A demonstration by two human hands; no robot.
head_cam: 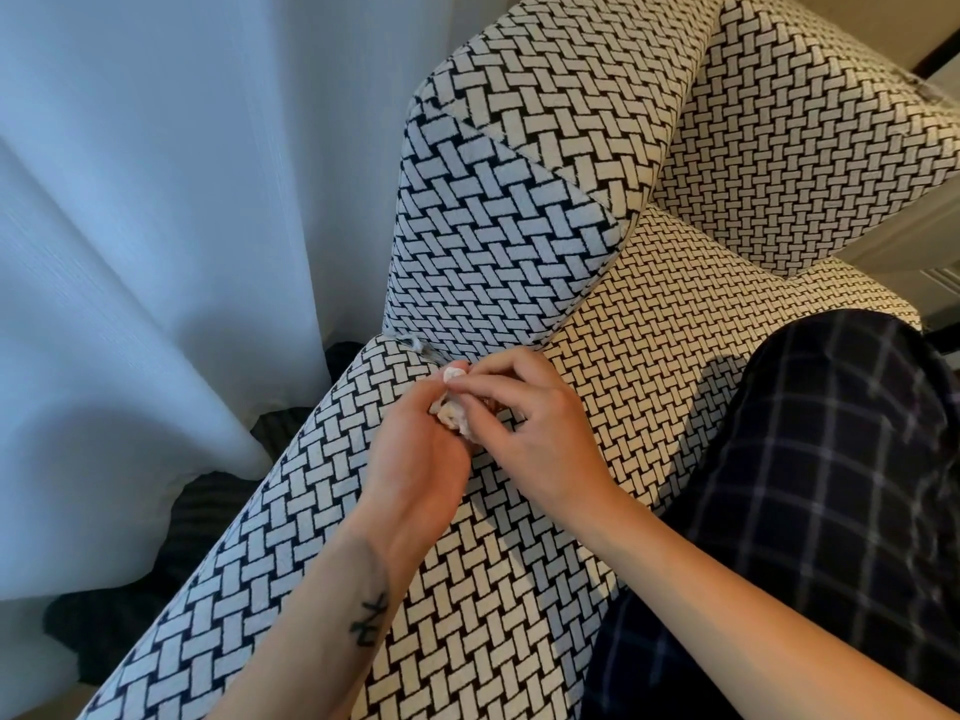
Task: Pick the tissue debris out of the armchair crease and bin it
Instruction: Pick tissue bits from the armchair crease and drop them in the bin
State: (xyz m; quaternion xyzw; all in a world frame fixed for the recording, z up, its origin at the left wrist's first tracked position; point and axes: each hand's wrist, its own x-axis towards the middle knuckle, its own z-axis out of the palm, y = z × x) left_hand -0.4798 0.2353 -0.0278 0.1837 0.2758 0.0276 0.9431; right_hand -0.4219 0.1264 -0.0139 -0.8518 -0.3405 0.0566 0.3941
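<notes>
Both hands meet over the armchair (519, 163), which is covered in a black-and-white woven pattern. My left hand (415, 459) cups a crumpled wad of white tissue debris (451, 407) against its fingers. My right hand (530, 407) pinches the same wad from the right, its fingertips closed on the tissue. The hands hover just in front of the crease (566, 314) where the chair's arm meets the seat cushion. A frayed tuft of thread (421, 348) sticks out at the near end of that seam. No bin is in view.
A white sheer curtain (156, 226) hangs along the left, touching a dark striped floor (218, 501). My leg in dark checked trousers (831, 485) rests on the seat at the right. The chair's back (805, 148) rises at the top right.
</notes>
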